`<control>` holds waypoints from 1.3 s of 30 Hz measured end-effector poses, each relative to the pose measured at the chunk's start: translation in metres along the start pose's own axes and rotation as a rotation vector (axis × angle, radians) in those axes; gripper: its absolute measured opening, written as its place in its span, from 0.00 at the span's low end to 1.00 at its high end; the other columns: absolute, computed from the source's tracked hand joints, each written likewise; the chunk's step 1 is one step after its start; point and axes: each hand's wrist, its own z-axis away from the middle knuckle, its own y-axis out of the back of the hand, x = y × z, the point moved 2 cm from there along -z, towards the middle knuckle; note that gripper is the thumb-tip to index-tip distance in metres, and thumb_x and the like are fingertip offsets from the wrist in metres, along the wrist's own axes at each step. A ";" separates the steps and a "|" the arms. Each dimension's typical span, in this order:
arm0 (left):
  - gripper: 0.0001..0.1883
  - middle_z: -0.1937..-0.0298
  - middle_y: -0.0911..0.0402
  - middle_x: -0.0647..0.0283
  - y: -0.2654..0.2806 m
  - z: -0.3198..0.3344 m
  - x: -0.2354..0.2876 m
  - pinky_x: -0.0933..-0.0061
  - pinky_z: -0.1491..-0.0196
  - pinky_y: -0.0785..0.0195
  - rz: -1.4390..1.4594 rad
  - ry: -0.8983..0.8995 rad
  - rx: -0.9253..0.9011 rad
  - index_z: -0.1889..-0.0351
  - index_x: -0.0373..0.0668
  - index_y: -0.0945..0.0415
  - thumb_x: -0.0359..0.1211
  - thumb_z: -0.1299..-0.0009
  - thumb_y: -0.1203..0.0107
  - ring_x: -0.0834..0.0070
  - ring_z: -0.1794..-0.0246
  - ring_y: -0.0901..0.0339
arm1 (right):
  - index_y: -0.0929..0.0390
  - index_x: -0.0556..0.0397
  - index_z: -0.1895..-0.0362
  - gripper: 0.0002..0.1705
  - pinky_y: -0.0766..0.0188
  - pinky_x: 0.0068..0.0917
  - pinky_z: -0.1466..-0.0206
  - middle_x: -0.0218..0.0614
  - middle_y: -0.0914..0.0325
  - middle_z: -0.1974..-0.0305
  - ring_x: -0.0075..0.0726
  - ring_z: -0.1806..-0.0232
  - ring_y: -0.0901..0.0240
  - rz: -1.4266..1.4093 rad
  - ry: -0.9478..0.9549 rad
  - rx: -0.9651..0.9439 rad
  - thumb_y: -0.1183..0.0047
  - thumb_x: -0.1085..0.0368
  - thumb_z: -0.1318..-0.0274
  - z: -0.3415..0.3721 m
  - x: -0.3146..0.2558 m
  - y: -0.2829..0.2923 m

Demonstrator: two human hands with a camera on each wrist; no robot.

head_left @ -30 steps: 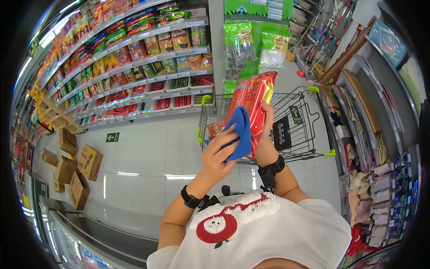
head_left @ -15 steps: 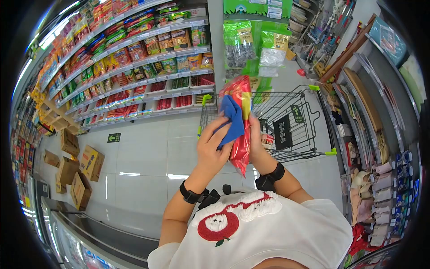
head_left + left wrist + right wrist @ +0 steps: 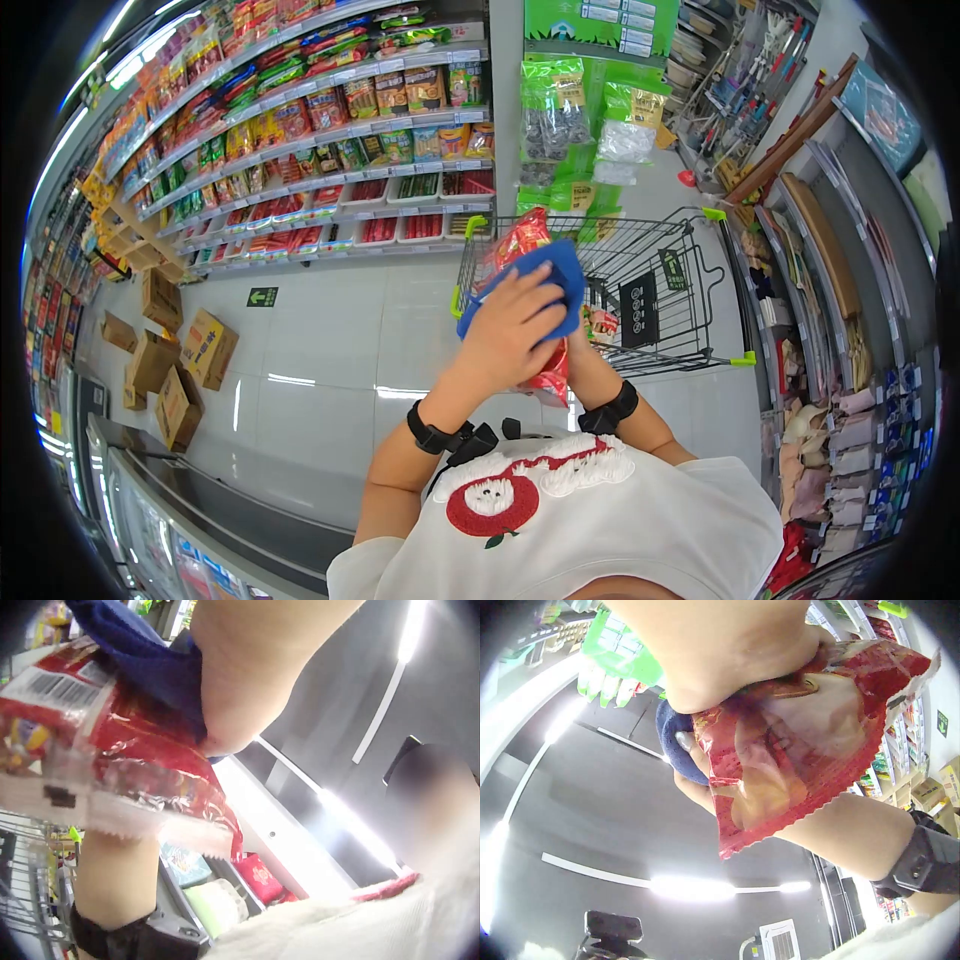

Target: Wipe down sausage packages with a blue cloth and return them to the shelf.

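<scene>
A red, glossy plastic snack packet (image 3: 525,236) is held up in front of the chest, over the near side of the cart. My right hand (image 3: 580,362) grips it from the right and beneath, mostly hidden in the head view by the packet and cloth. Across the packet's upper face lies a blue cloth (image 3: 568,268), with my left hand (image 3: 515,325) holding it and its fingers bent over it. The crimped end seam and a barcode show on the packet (image 3: 150,754) in the left wrist view. Fingertips and the cloth (image 3: 676,739) appear beside the packet in the right wrist view.
A wire shopping cart (image 3: 638,308) with green corners stands just ahead, with a small red-and-white package (image 3: 600,325) inside. Snack shelves (image 3: 330,170) run along the left. Cardboard boxes (image 3: 178,408) lie on the floor, and another shelf unit (image 3: 835,290) lines the right.
The packet has been turned and lowered toward the chest. The left hand with the cloth has moved from the packet's left side onto its upper face, covering more of it.
</scene>
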 end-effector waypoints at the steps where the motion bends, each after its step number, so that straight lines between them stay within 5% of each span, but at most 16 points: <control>1: 0.14 0.56 0.28 0.61 -0.004 0.002 0.001 0.55 0.44 0.42 0.025 -0.030 -0.025 0.66 0.41 0.27 0.27 0.53 0.42 0.58 0.44 0.35 | 0.41 0.48 0.42 0.27 0.37 0.35 0.42 0.40 0.36 0.46 0.37 0.45 0.36 -0.015 -0.040 0.083 0.74 0.46 0.37 0.011 -0.009 -0.005; 7: 0.17 0.56 0.27 0.64 -0.004 0.010 0.008 0.53 0.42 0.44 0.276 -0.075 -0.127 0.65 0.43 0.28 0.29 0.55 0.40 0.62 0.46 0.32 | 0.54 0.47 0.37 0.28 0.39 0.33 0.41 0.39 0.43 0.42 0.31 0.43 0.42 -0.111 0.241 -0.498 0.63 0.61 0.39 0.006 -0.028 -0.005; 9: 0.18 0.55 0.27 0.63 -0.001 0.010 0.008 0.54 0.42 0.43 0.299 -0.055 -0.110 0.64 0.42 0.28 0.29 0.54 0.39 0.62 0.46 0.33 | 0.50 0.48 0.39 0.27 0.37 0.34 0.43 0.40 0.41 0.45 0.33 0.46 0.39 -0.197 0.140 -0.504 0.64 0.56 0.42 0.007 -0.031 0.001; 12: 0.20 0.52 0.29 0.60 0.003 0.013 0.005 0.56 0.43 0.43 0.302 0.032 -0.077 0.60 0.42 0.29 0.30 0.52 0.40 0.60 0.45 0.34 | 0.33 0.50 0.49 0.37 0.29 0.38 0.52 0.45 0.29 0.56 0.42 0.57 0.28 -0.391 -0.295 -0.246 0.70 0.33 0.47 0.002 -0.030 0.011; 14: 0.21 0.50 0.31 0.57 0.008 0.014 -0.001 0.58 0.43 0.43 0.236 0.092 -0.046 0.56 0.42 0.30 0.31 0.50 0.40 0.59 0.44 0.35 | 0.36 0.51 0.46 0.37 0.29 0.37 0.51 0.46 0.31 0.53 0.43 0.55 0.29 -0.163 -0.206 -0.083 0.70 0.34 0.45 -0.007 -0.024 0.020; 16: 0.23 0.48 0.33 0.55 0.012 0.015 -0.006 0.59 0.43 0.44 0.120 0.144 0.003 0.53 0.43 0.32 0.32 0.48 0.40 0.57 0.43 0.37 | 0.38 0.52 0.45 0.37 0.30 0.38 0.49 0.46 0.32 0.51 0.43 0.52 0.30 -0.002 -0.061 0.071 0.70 0.35 0.45 0.014 -0.033 -0.033; 22: 0.26 0.40 0.38 0.52 0.026 0.024 -0.037 0.58 0.39 0.47 -0.048 0.271 0.136 0.47 0.43 0.35 0.30 0.46 0.43 0.52 0.40 0.40 | 0.43 0.53 0.41 0.33 0.30 0.35 0.49 0.47 0.34 0.48 0.41 0.51 0.30 0.324 -0.109 -0.021 0.68 0.42 0.42 0.040 -0.030 -0.062; 24: 0.26 0.41 0.37 0.52 0.032 0.026 -0.041 0.58 0.39 0.48 -0.102 0.332 0.153 0.47 0.43 0.35 0.30 0.46 0.43 0.53 0.41 0.39 | 0.42 0.55 0.42 0.32 0.29 0.34 0.50 0.47 0.32 0.49 0.40 0.52 0.29 0.193 -0.298 0.037 0.66 0.45 0.41 0.021 -0.013 -0.022; 28: 0.25 0.45 0.33 0.51 0.037 0.032 -0.049 0.61 0.44 0.41 0.049 0.389 0.279 0.47 0.42 0.35 0.27 0.45 0.45 0.54 0.46 0.34 | 0.38 0.58 0.45 0.28 0.25 0.32 0.56 0.51 0.29 0.53 0.39 0.60 0.25 0.196 -0.308 -0.018 0.57 0.53 0.47 0.012 -0.006 -0.003; 29: 0.24 0.46 0.32 0.51 0.038 0.035 -0.050 0.62 0.45 0.40 0.033 0.377 0.289 0.47 0.42 0.35 0.27 0.44 0.45 0.54 0.47 0.33 | 0.39 0.60 0.46 0.29 0.25 0.33 0.57 0.52 0.29 0.54 0.41 0.62 0.24 0.188 -0.327 0.091 0.55 0.58 0.51 0.011 -0.005 0.003; 39: 0.23 0.47 0.31 0.48 0.056 0.079 -0.060 0.63 0.46 0.39 0.067 0.484 0.414 0.47 0.39 0.34 0.27 0.43 0.47 0.53 0.47 0.32 | 0.39 0.64 0.48 0.28 0.25 0.37 0.57 0.50 0.27 0.58 0.44 0.61 0.25 0.111 -0.105 -0.081 0.56 0.61 0.54 0.000 0.005 -0.029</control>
